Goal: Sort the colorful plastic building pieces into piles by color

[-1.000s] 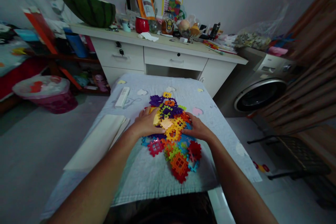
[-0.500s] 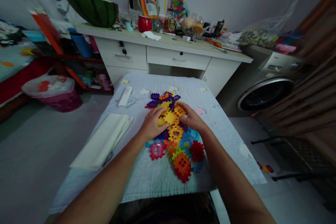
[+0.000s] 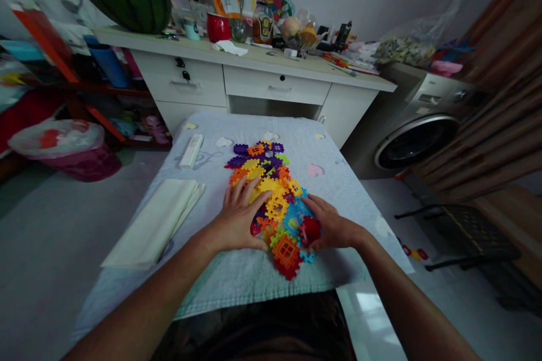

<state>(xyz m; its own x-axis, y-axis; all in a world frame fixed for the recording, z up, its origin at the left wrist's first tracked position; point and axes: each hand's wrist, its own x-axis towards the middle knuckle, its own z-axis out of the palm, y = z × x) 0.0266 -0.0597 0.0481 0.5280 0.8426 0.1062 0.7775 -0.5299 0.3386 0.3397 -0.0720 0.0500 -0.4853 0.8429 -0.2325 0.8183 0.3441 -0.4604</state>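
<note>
A heap of coloured plastic interlocking tiles (image 3: 273, 197) lies in the middle of a small table covered with a pale blue towel (image 3: 237, 282). My left hand (image 3: 239, 220) rests flat on the left side of the heap, fingers spread over yellow and orange tiles. My right hand (image 3: 332, 228) lies on the right side of the heap, fingers stretched toward a red tile (image 3: 310, 229). An orange tile (image 3: 287, 251) sits at the near end of the heap, between both hands. Neither hand grips anything.
A folded cream cloth (image 3: 154, 225) and a white remote (image 3: 191, 151) lie on the table's left. Beyond stands a white desk (image 3: 262, 82) crowded with a watermelon (image 3: 118, 3), red mug and bottles. A washing machine (image 3: 417, 135) is at right, a pink bin (image 3: 63, 149) at left.
Both hands slid back toward me, from the far middle of the heap to its near part, and flattened out. The tiles spread a little farther away.
</note>
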